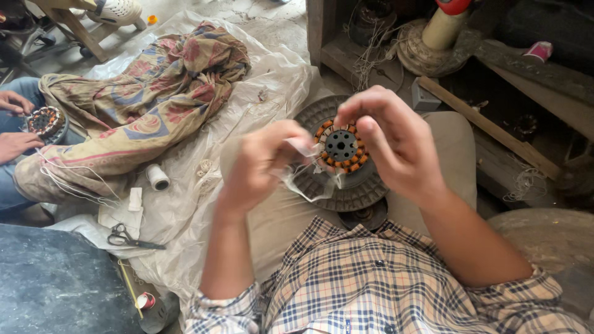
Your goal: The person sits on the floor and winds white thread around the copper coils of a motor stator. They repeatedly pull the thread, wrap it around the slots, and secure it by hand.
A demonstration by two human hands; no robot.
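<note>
A round motor stator (341, 147) with copper-orange coils and a dark hub rests on a grey ribbed disc (362, 188) on my lap. My right hand (388, 141) curls over the stator's right side, fingertips on the coils. My left hand (263, 162) pinches a strip of thin white insulating paper (304, 148) at the stator's left edge; more of the paper hangs below it.
Another person's hands (15, 124) hold a similar stator (43, 120) at the far left. A patterned cloth (148, 99) lies on clear plastic sheeting (272, 74). A white thread spool (157, 177) and scissors (130, 238) lie on the sheeting. Wooden shelves (495, 130) with motor parts stand behind.
</note>
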